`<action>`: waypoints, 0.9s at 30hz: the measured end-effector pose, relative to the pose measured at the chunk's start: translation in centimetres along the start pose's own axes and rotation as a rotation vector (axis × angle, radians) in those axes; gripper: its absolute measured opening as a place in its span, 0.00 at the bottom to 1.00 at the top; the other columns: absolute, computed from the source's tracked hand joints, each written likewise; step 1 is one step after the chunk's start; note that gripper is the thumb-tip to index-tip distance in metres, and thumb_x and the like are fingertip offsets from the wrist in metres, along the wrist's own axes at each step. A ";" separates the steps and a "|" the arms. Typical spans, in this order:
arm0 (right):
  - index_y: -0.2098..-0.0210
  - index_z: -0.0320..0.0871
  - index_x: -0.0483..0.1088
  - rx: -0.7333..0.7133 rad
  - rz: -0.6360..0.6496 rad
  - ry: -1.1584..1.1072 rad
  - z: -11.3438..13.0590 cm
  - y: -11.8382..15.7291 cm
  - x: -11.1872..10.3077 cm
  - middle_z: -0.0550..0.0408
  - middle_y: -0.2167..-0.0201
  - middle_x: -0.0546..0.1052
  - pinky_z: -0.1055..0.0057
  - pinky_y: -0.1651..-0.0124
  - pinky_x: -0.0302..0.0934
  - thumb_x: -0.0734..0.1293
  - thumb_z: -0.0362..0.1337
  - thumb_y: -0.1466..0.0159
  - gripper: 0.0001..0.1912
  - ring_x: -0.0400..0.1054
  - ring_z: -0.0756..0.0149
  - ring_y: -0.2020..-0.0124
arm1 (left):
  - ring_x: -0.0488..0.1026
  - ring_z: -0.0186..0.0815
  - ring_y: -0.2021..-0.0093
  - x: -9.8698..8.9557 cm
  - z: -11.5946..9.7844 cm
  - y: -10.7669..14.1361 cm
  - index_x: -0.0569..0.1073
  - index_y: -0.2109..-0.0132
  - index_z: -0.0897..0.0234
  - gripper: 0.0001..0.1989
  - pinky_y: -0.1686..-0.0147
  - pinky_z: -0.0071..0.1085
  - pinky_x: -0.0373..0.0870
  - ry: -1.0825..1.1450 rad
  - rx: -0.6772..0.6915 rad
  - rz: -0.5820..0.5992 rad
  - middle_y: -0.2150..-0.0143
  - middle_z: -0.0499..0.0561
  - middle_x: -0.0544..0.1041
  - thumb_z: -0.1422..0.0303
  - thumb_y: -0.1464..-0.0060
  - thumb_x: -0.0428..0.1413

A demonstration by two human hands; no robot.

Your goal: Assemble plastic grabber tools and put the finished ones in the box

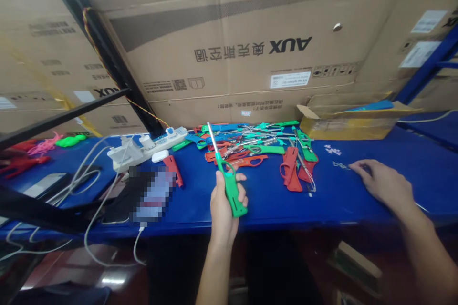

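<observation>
My left hand [223, 202] is closed round the green handle of a long-nosed lighter [234, 195], its metal tube tilted up and to the left. Farther right, my right hand [384, 183] rests on the blue table with thumb and forefinger pinched together. The fingertips are at a small cluster of thin wire-like pieces [340, 165]; what they grip is too small to make out. Just behind lie small pale pieces [332, 150]. Between my hands are red lighter shells [291, 171] with a loose wire. A pile of red, green and blue lighter parts [246, 143] spreads behind my left hand.
An open cardboard box [343, 121] stands at the back right, before a wall of large cartons [250, 14]. On the left are a white power strip [153, 147], charging cables, a phone [155, 195] and a red lighter shell [173, 171]. A black post [107, 47] rises there.
</observation>
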State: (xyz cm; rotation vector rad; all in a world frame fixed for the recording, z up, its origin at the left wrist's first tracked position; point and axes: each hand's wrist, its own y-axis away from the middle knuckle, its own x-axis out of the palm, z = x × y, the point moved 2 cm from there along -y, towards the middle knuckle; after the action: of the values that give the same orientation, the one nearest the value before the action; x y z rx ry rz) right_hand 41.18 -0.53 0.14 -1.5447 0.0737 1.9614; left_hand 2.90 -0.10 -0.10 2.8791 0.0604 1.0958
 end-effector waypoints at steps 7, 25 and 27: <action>0.64 0.48 0.71 -0.024 -0.238 -0.112 3.8 5.3 -2.9 0.41 0.58 0.80 0.59 0.62 0.62 0.59 0.48 0.34 0.14 0.75 0.48 0.60 | 0.57 0.26 0.87 0.6 -0.8 -0.9 0.72 0.62 0.65 0.26 0.88 0.21 0.56 0.080 -0.023 -0.044 0.84 0.40 0.61 0.44 0.38 0.52; 0.66 0.48 0.69 -0.575 0.293 -0.659 18.6 17.8 0.7 0.60 0.71 0.78 0.73 0.68 0.63 0.62 0.34 0.31 0.07 0.72 0.68 0.73 | 0.78 0.35 0.66 -2.1 -2.2 -0.3 0.76 0.59 0.65 0.11 0.69 0.25 0.72 -0.578 0.135 0.061 0.57 0.55 0.82 0.61 0.43 0.63; 0.66 0.47 0.69 -0.570 0.281 -0.663 18.6 17.7 0.9 0.60 0.71 0.77 0.74 0.68 0.63 0.62 0.34 0.31 0.07 0.72 0.68 0.73 | 0.74 0.32 0.71 -2.3 -2.1 -0.5 0.76 0.63 0.65 0.11 0.73 0.22 0.68 -0.614 0.157 0.034 0.64 0.52 0.81 0.62 0.45 0.65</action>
State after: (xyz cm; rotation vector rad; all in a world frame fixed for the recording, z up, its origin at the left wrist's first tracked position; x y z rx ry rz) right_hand 16.25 -6.55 -0.75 -1.1426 -0.6207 2.7936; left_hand -0.22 0.38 -0.13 3.2232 0.0696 0.1764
